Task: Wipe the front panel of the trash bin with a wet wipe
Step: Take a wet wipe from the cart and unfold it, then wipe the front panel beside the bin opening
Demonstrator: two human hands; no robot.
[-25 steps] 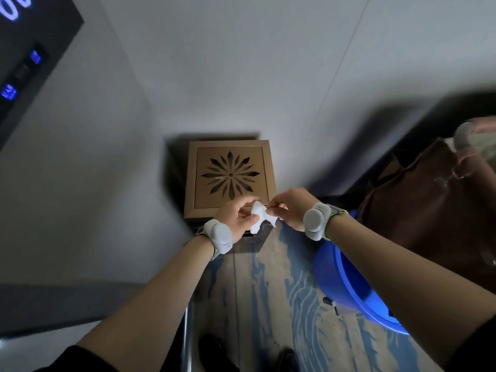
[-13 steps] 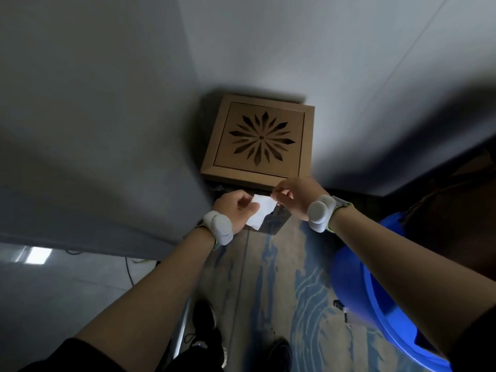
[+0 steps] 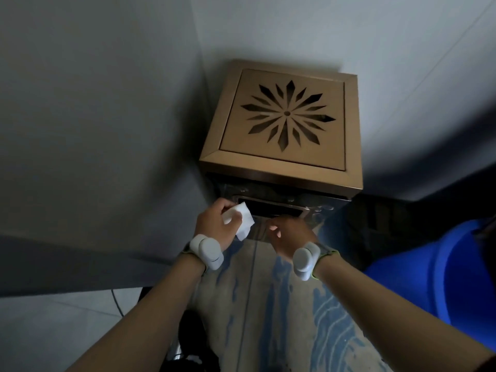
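Two hands: both at trash bin front edge.
Left hand: pinching wet wipe.
Right hand: empty, fingers curled loosely.
Room: wall close left.

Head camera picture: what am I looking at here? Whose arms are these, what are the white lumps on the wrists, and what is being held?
No machine here: a person wears a camera on the head, looking down at their own hands. The left hand holds a white wet wipe against the upper front of a gold trash bin, whose lid has a star-shaped cutout. The right hand holds nothing and hovers close to the front panel. The white lumps are wrist devices; their purpose is not visible. A blue bucket stands at the right.
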